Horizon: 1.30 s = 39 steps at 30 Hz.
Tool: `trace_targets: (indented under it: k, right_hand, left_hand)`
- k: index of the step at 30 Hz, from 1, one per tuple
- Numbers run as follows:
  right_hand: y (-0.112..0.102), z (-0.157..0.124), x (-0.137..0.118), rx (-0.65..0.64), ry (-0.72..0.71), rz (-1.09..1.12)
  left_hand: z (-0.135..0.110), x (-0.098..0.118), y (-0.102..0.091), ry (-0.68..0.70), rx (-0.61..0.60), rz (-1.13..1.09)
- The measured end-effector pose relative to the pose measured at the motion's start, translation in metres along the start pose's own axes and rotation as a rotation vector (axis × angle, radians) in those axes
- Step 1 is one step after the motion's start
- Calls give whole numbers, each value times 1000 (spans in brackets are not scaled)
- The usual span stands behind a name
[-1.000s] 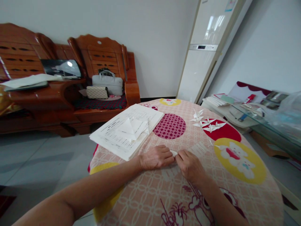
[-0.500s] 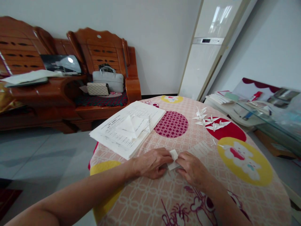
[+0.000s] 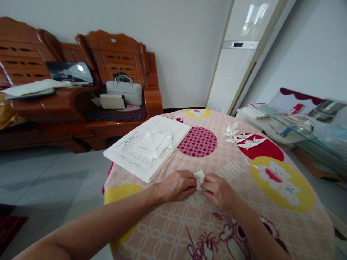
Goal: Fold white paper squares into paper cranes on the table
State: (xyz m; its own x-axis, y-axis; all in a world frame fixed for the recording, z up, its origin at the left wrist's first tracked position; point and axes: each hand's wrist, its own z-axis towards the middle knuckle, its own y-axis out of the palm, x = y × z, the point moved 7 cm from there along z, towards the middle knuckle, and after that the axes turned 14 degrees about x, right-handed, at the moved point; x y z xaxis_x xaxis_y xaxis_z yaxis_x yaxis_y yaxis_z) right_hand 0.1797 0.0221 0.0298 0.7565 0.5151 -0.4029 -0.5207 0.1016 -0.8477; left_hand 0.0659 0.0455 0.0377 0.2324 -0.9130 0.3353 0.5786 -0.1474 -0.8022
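Between my hands, low over the tablecloth, is a small folded piece of white paper (image 3: 200, 177). My left hand (image 3: 177, 185) pinches its left side with the fingers closed. On the other side my right hand (image 3: 219, 189) grips the right edge, thumb below and fingers curled over. My fingers cover part of the paper, so its full folded shape is hidden. Several white folded paper cranes (image 3: 244, 140) stand at the far right of the table. To the left lies a stack of printed sheets (image 3: 127, 151), with loose folded white papers (image 3: 154, 144) on top.
A patterned cloth covers the round table (image 3: 168, 231). Beyond it stand wooden chairs (image 3: 116, 57) holding bags (image 3: 124, 93), and a tall white air conditioner (image 3: 235, 68). At right, a glass-topped table (image 3: 306, 133) carries papers and assorted items.
The folded paper shows less of its lower part between my fingers now. My hands have shifted only slightly, and both stay on the paper.
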Motion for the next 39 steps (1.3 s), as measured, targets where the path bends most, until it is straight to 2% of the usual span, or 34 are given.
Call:
trace_targets:
  k: [6,10,16,19,23,27,32,39]
  right_hand:
    - [0,1,3,71,-3,67]
    - [-3,3,2,119,20,118]
    - [-9,7,2,148,159,149]
    - [-10,11,1,172,202,162]
    - [-10,15,4,203,222,194]
    - [-7,16,10,194,260,198]
    - [-4,16,16,184,343,196]
    - [-2,17,15,173,404,122]
  left_hand:
    - [-5,2,4,25,19,172]
    - [-6,0,4,-17,38,126]
    - [3,-19,-5,-351,75,-116]
    - [6,-29,-4,-514,50,-163]
    - [9,-35,-5,-615,17,-169]
    - [9,-36,-5,-652,-13,-181]
    - [9,-37,-3,-629,-20,-135]
    - [8,-39,1,-659,-32,-78]
